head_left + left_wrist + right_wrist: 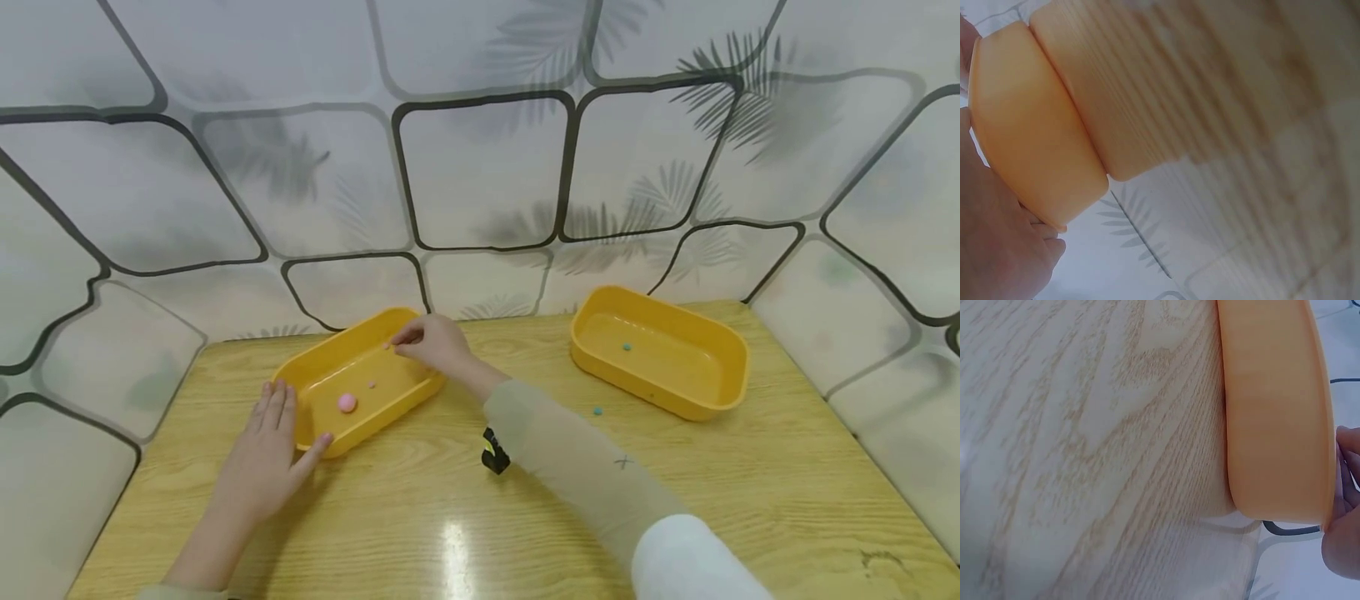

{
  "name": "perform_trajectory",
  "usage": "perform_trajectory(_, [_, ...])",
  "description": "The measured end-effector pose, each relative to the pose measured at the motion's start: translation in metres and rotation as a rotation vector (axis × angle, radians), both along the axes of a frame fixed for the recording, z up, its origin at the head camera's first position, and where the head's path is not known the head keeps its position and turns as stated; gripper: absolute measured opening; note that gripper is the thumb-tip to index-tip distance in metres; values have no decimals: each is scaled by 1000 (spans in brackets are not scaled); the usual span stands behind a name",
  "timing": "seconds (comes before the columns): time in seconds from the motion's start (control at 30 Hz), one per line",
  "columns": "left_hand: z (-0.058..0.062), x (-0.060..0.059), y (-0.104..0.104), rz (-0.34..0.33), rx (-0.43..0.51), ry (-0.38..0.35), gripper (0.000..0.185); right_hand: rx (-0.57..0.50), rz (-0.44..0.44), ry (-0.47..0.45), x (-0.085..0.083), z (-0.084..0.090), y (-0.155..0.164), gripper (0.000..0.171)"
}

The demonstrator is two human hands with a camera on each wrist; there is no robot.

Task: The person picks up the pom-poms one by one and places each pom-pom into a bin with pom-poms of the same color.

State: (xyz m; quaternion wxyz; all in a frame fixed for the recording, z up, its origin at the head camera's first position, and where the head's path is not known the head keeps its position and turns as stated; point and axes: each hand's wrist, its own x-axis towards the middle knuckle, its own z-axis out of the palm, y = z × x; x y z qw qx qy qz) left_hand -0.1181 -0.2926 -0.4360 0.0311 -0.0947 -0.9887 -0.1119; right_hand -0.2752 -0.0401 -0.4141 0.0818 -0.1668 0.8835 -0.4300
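In the head view we see the left hand (262, 462) lying with straight fingers against the near end of the left yellow tray (322, 375), at the lower left of the frame. The right hand (431, 342) pinches a small pink bead (387, 345) over the tray's far rim. A pink ball (347, 402) lies inside. Both wrist views show only the tray's outer wall (1035, 144) on the counter (1085, 456).
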Motion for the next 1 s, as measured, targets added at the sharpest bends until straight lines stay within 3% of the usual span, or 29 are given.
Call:
perform_trajectory(0.2, [-1,0,0,0,-11,-2,96,-129,9,-68,-1,1,6,16])
perform_trajectory(0.5, [1,0,-1,-4,-18,1,96,-131,57,-32,-7,7,15,21])
perform_trajectory(1.0, [4,-1,0,-10,-61,4,98,-197,192,-2,1,42,63,28])
